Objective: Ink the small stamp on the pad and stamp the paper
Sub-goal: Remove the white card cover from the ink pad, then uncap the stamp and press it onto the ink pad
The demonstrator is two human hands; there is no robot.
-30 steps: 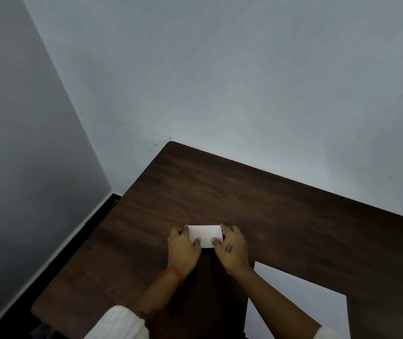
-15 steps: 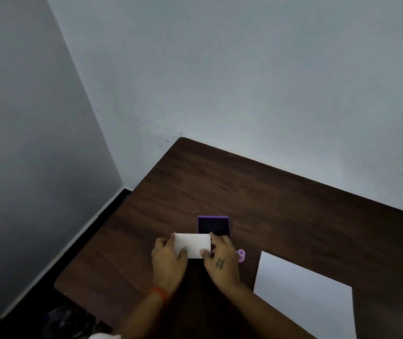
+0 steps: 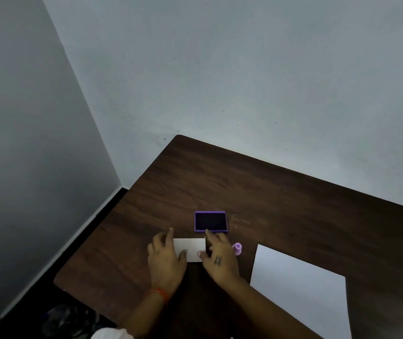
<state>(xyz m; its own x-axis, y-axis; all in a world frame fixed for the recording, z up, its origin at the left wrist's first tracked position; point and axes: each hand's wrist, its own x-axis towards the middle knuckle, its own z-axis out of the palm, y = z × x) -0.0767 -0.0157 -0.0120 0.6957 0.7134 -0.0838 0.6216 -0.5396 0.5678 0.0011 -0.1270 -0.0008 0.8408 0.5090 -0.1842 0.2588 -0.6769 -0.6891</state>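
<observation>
On the dark wooden table (image 3: 281, 196) both hands grip a white rectangular lid (image 3: 188, 249) by its short ends; the left hand (image 3: 167, 260) pinches the lid's left end, thumb on the near edge and fingers curled over the far side; the right hand (image 3: 220, 258) pinches the right end likewise, thumb on the near edge, index finger stretched forward so that its tip reaches the near rim of the ink pad (image 3: 211, 221). The ink pad lies open just beyond the lid, a purple tray with a dark inked face, flat on the table. The small stamp (image 3: 237, 249), pale purple, sits just to the right of the right hand, whether touching it cannot be told. The paper (image 3: 300, 289), a blank white sheet, lies flat near the table's front edge, to the right of the stamp and apart from it; the right forearm passes just beside its left edge. An orange band (image 3: 157, 293) circles the left wrist.
</observation>
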